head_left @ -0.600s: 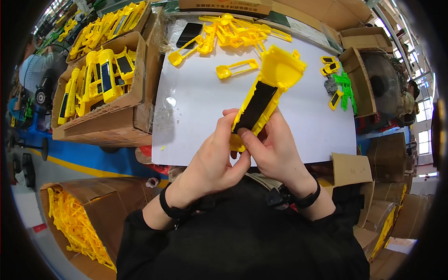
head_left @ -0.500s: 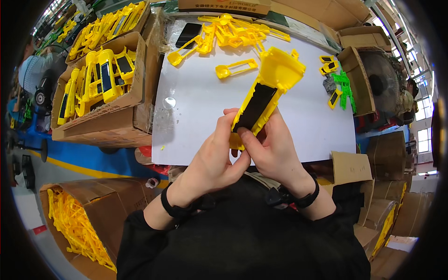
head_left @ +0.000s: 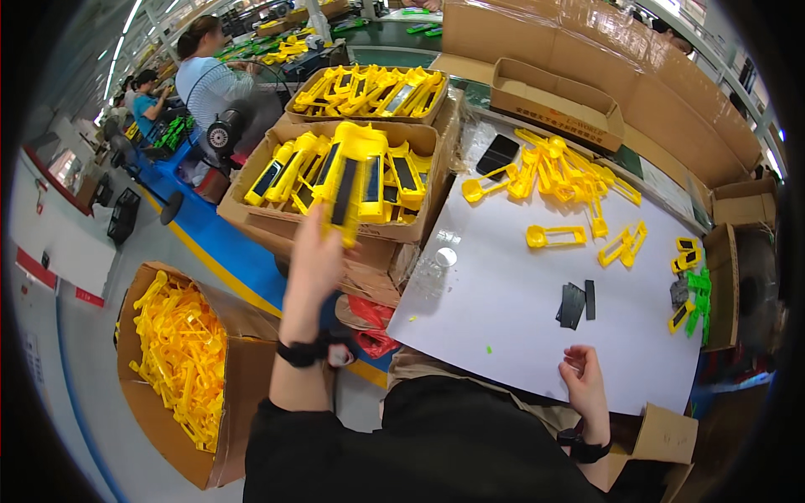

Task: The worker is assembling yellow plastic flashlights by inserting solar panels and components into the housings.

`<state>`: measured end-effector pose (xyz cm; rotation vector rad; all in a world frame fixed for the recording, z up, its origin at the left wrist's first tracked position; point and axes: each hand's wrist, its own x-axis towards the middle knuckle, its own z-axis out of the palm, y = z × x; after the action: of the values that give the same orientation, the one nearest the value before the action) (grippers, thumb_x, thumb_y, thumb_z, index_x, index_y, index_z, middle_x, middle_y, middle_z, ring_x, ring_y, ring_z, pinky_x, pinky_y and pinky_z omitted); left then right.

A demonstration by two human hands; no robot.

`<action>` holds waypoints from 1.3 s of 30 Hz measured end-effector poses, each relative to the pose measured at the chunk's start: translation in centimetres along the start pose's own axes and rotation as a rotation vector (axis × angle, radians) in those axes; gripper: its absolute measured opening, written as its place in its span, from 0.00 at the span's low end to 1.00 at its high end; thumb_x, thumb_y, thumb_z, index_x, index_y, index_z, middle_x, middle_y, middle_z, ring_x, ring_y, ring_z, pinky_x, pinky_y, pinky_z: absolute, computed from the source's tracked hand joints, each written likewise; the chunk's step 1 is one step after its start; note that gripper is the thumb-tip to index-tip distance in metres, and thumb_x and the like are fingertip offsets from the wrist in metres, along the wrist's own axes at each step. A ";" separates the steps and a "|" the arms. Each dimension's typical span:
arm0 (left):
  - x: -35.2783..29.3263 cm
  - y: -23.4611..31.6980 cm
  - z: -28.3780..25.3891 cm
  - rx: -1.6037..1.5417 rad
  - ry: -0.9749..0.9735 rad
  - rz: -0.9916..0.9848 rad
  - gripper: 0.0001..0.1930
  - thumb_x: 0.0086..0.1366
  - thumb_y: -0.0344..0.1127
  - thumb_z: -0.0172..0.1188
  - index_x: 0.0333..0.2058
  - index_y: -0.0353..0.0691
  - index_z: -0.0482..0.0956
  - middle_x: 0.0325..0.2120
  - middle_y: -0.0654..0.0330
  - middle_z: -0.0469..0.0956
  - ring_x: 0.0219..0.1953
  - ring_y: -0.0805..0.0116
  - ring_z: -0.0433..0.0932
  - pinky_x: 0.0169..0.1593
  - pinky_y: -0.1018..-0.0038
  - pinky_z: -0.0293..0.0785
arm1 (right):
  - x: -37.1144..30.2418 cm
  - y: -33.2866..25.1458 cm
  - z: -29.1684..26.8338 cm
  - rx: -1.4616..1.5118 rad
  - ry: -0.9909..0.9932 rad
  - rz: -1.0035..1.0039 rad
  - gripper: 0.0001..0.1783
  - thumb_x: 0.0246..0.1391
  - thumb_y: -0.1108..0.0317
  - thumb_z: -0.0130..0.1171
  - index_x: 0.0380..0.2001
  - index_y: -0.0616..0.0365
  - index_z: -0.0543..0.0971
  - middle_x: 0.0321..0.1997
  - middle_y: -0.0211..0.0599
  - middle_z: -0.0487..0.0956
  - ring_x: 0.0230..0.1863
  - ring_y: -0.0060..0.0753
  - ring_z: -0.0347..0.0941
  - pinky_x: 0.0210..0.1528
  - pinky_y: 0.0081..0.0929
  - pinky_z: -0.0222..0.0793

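My left hand (head_left: pixel 314 264) is closed on the lower end of a yellow plastic housing (head_left: pixel 352 163) with a long black strip set in it. It holds the housing upright over a cardboard box (head_left: pixel 401 232) of similar yellow housings (head_left: pixel 277 172) with dark panels; whether the held piece touches them I cannot tell. By the near edge of the white worktop (head_left: pixel 495 314), my right hand (head_left: pixel 584 381) is loosely curled, thumb and fingers apart, with nothing visible in it. Beyond that hand lie several flat black strips (head_left: pixel 573 304), one standing apart from the others.
A pile of yellow frames (head_left: pixel 558 168) and a black slab (head_left: pixel 497 154) lie at the table's far side. Green pieces (head_left: pixel 698 302) are at the right edge. A large carton of yellow parts (head_left: pixel 180 360) stands lower left. A fan (head_left: pixel 225 134) and co-workers are beyond the boxes.
My left hand has carried the yellow housing from in front of me leftward over the box. My right hand has let go of it and dropped back to the table edge. The view has turned left.
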<state>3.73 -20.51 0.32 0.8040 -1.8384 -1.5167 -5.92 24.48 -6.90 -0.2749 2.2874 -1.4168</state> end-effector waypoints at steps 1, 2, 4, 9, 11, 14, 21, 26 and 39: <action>2.3 -0.4 -2.3 0.353 0.084 0.089 0.24 0.61 0.25 0.45 0.58 0.29 0.62 0.45 0.43 0.73 0.38 0.59 0.80 0.43 0.67 0.77 | -0.3 0.1 -0.1 -0.177 0.050 0.015 0.21 0.54 0.72 0.58 0.50 0.63 0.67 0.51 0.48 0.73 0.54 0.40 0.71 0.54 0.34 0.69; 4.5 -1.3 -4.7 0.832 0.236 0.329 0.23 0.63 0.30 0.47 0.56 0.27 0.64 0.51 0.39 0.71 0.51 0.49 0.74 0.57 0.63 0.68 | -0.3 1.0 -0.2 -0.286 0.110 -0.007 0.22 0.50 0.72 0.60 0.49 0.64 0.68 0.49 0.49 0.73 0.52 0.47 0.71 0.52 0.37 0.70; 9.1 -1.8 -7.9 0.826 0.249 0.286 0.23 0.63 0.34 0.49 0.55 0.26 0.66 0.53 0.37 0.69 0.57 0.44 0.68 0.62 0.62 0.61 | 1.0 2.6 -0.2 -0.321 0.212 -0.079 0.23 0.50 0.73 0.60 0.49 0.64 0.68 0.49 0.49 0.73 0.53 0.47 0.71 0.52 0.37 0.70; 16.2 -5.5 -14.5 1.022 0.368 0.431 0.18 0.61 0.35 0.60 0.48 0.34 0.77 0.41 0.45 0.79 0.49 0.50 0.76 0.52 0.63 0.71 | 7.3 5.0 -1.7 -0.487 0.555 -0.346 0.25 0.50 0.71 0.61 0.51 0.66 0.68 0.50 0.55 0.70 0.54 0.55 0.66 0.55 0.41 0.66; 15.2 -3.7 -11.2 1.139 0.622 0.670 0.16 0.62 0.35 0.58 0.48 0.37 0.78 0.40 0.48 0.80 0.45 0.50 0.76 0.51 0.63 0.70 | 8.8 5.5 -2.3 -0.425 0.613 -0.122 0.27 0.51 0.66 0.62 0.52 0.67 0.68 0.51 0.55 0.70 0.53 0.57 0.67 0.55 0.42 0.65; 9.0 0.0 -0.1 1.001 0.797 0.816 0.08 0.61 0.31 0.60 0.39 0.38 0.78 0.39 0.54 0.76 0.45 0.56 0.72 0.52 0.64 0.64 | 10.9 6.1 -2.5 -0.476 0.637 -0.065 0.27 0.51 0.65 0.62 0.52 0.65 0.69 0.47 0.52 0.71 0.50 0.56 0.69 0.52 0.44 0.66; -2.0 -5.3 26.0 0.619 -0.458 0.728 0.26 0.53 0.35 0.66 0.51 0.38 0.71 0.52 0.48 0.67 0.51 0.48 0.70 0.56 0.60 0.67 | 13.5 6.9 -2.0 -0.405 0.551 -0.075 0.18 0.47 0.71 0.63 0.42 0.61 0.71 0.40 0.45 0.75 0.40 0.51 0.74 0.41 0.43 0.70; -0.1 -8.8 32.6 0.734 -0.520 0.528 0.34 0.51 0.40 0.70 0.55 0.33 0.69 0.54 0.43 0.65 0.56 0.47 0.67 0.57 0.62 0.67 | 12.0 8.2 -2.4 0.016 0.501 -0.080 0.17 0.49 0.74 0.61 0.44 0.61 0.72 0.34 0.38 0.78 0.32 0.36 0.75 0.36 0.32 0.71; -1.5 -4.1 25.5 -0.186 -0.964 0.198 0.13 0.50 0.14 0.65 0.26 0.39 0.73 0.49 0.59 0.62 0.49 0.64 0.75 0.53 0.71 0.75 | 12.8 0.7 -1.6 0.669 0.129 -0.263 0.14 0.54 0.75 0.61 0.44 0.65 0.76 0.41 0.32 0.78 0.44 0.20 0.71 0.47 0.20 0.68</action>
<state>-14.93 -4.41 -7.67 -0.2833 -2.2505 -2.0852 -17.97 21.10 -10.19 -0.2795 1.7708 -2.2886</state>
